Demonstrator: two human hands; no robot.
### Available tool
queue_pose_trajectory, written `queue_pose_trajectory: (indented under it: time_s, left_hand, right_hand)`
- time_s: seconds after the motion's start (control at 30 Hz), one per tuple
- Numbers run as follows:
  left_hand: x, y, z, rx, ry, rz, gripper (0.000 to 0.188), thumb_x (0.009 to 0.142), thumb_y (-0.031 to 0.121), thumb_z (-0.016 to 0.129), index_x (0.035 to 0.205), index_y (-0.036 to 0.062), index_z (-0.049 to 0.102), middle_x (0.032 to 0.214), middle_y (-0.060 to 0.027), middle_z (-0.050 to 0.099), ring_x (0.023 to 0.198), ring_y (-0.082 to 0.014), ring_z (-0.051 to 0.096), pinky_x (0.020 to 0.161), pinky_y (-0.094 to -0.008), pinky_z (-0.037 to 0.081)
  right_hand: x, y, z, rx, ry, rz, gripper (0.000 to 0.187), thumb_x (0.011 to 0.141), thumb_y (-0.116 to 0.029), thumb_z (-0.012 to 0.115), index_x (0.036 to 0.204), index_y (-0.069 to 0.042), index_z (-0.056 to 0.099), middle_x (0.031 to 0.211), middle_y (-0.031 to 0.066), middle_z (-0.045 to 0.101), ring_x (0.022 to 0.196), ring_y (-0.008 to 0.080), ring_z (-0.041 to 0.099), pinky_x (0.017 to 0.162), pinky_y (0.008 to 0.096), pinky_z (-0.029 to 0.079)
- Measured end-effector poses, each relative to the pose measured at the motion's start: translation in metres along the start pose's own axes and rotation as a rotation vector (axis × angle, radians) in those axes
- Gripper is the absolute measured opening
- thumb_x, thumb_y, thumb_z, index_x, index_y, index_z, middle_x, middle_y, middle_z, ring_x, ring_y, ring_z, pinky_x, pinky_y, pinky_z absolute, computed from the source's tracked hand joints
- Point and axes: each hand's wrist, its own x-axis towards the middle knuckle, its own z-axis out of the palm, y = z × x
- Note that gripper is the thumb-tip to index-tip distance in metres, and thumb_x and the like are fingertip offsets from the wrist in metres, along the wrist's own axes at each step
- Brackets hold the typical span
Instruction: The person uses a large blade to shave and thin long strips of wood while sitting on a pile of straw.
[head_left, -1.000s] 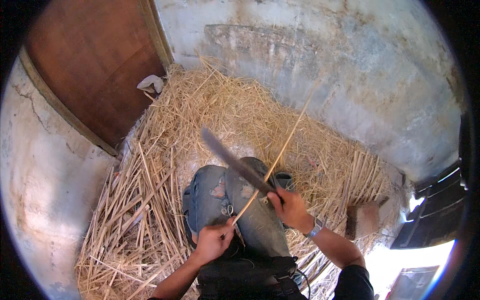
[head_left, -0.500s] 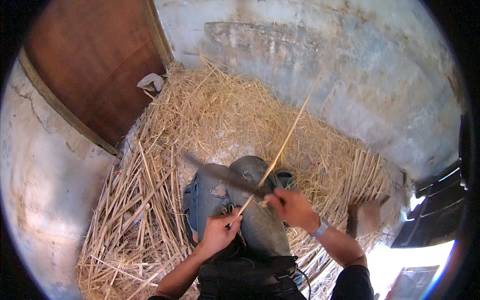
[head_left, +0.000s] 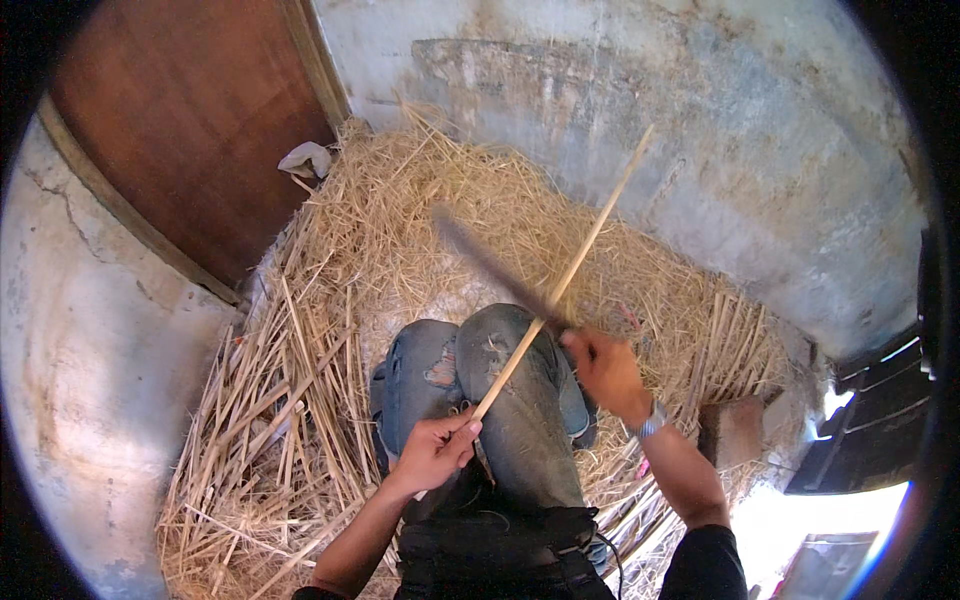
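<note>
knife (head_left: 497,271) gripped in right hand (head_left: 610,375) crossed stick (head_left: 572,265) pinched in left hand (head_left: 436,455), mid-frame; likely shaving step, next stroke needed steady hold.

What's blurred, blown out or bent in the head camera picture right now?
Head view: the long, dark, narrow blade in the right hand is motion-blurred, worst toward its tip; head view: a white glare patch at lower right washes out detail; head view: the fisheye lens bows the wooden frame of the reddish-brown panel, and the picture's corners fall to black.
</note>
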Motion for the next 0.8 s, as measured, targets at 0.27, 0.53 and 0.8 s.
queue_pose_trajectory:
  time_s: [0.27, 0.53, 0.8]
  left_hand:
    - [-0.009, -0.003, -0.006, -0.197, -0.054, -0.142, 0.033, 0.105, 0.024, 0.053, 0.128, 0.0020, 0.064, 0.056, 0.0038, 0.043, 0.047, -0.0040, 0.038, 0.043, -0.0235, 0.030]
    - [-0.006, -0.007, 0.009, -0.128, 0.019, -0.100, 0.033, 0.104, 0.022, 0.057, 0.129, 0.0022, 0.063, 0.063, 0.0054, 0.045, 0.055, -0.0032, 0.042, 0.049, -0.0226, 0.035]
    - [-0.012, -0.018, 0.010, -0.058, 0.056, -0.034, 0.038, 0.103, 0.021, 0.058, 0.137, 0.0036, 0.058, 0.066, 0.0047, 0.049, 0.057, -0.0038, 0.047, 0.053, -0.0225, 0.040]
  right_hand:
    - [-0.015, 0.003, 0.006, 0.073, 0.011, -0.004, 0.039, 0.100, -0.031, 0.057, 0.083, 0.004, 0.058, 0.069, 0.0295, 0.056, 0.067, 0.0498, 0.057, 0.056, 0.0483, 0.046]
    - [0.003, 0.020, 0.005, 0.069, 0.109, 0.183, 0.038, 0.100, -0.034, 0.056, 0.084, 0.001, 0.061, 0.070, 0.0268, 0.059, 0.066, 0.0462, 0.061, 0.057, 0.0476, 0.046]
    - [0.029, 0.026, -0.009, 0.222, 0.101, 0.235, 0.044, 0.101, -0.035, 0.054, 0.078, 0.001, 0.058, 0.069, 0.0275, 0.056, 0.061, 0.0422, 0.060, 0.056, 0.0491, 0.042]
